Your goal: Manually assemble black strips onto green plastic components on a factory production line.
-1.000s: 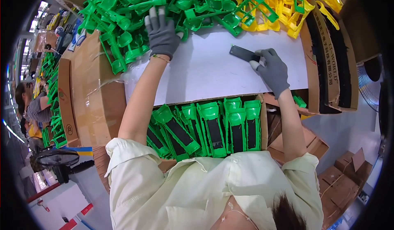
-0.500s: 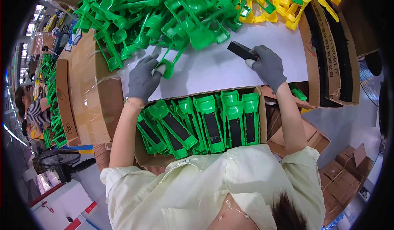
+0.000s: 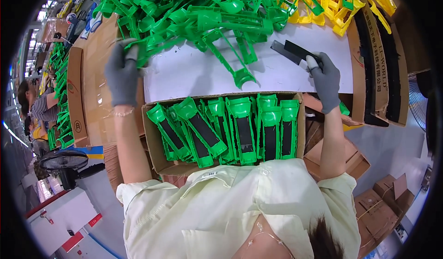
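I watch the left hand point(image 3: 122, 76), curled and blurred, pinch a green frame point(image 3: 144, 52) at the left edge of the board point(image 3: 277, 79). The right hand point(image 3: 326, 80), nearly closed, pinches a black bar point(image 3: 299, 49) over its right end. More frames point(image 3: 189, 16) heap along the far edge; a packed carton point(image 3: 150, 147) sits at the near.

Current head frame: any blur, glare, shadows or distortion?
Head view: left hand looks blurred, right hand crisper; glossy highlights on the green parts; soft shadows on the white sheet; straight edges bend toward the dark fisheye rim.
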Motion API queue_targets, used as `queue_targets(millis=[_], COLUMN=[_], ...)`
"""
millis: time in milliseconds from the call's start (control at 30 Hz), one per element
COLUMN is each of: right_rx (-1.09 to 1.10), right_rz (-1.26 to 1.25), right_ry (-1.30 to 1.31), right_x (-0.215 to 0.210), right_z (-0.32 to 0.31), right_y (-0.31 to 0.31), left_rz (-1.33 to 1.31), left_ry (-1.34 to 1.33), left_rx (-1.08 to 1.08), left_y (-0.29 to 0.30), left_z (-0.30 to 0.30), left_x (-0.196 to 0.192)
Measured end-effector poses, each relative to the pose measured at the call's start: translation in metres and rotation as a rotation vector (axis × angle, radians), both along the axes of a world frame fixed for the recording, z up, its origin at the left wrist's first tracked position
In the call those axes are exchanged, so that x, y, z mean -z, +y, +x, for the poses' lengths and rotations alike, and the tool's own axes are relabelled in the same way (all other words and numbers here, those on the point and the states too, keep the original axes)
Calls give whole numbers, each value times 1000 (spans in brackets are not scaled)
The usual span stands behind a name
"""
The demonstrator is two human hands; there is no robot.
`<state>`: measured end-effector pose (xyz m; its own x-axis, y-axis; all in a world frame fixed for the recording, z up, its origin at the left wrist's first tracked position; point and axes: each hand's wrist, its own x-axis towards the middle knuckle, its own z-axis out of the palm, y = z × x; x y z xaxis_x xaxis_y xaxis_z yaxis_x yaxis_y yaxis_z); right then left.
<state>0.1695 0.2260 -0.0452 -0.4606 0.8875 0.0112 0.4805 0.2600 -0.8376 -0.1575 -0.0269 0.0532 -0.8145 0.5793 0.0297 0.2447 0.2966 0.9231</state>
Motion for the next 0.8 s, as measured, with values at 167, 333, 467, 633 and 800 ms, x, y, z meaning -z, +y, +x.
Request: queue_targets(millis=[167,333,467,633,800], right_rx=[-19,-151,-309,-381,-359], right_rz=[-96,-424,-512,-577,-495], right_ry=[160,271,259,187,146], right_x=[-7,-52,-68,-72,-70], right_z=[6,-7,-10,-16,-15], right_y=[-7,-51,-74,-84,-87], left_rz=[-108,180,134,180,186], left_ry=[642,-125,-538,-822,-924], left_rx=[65,48,171,285,301], left_y=[-5,-23,5,13,12], left_z=[15,47,114,140,144], left_x=[-30,2,30,43,45])
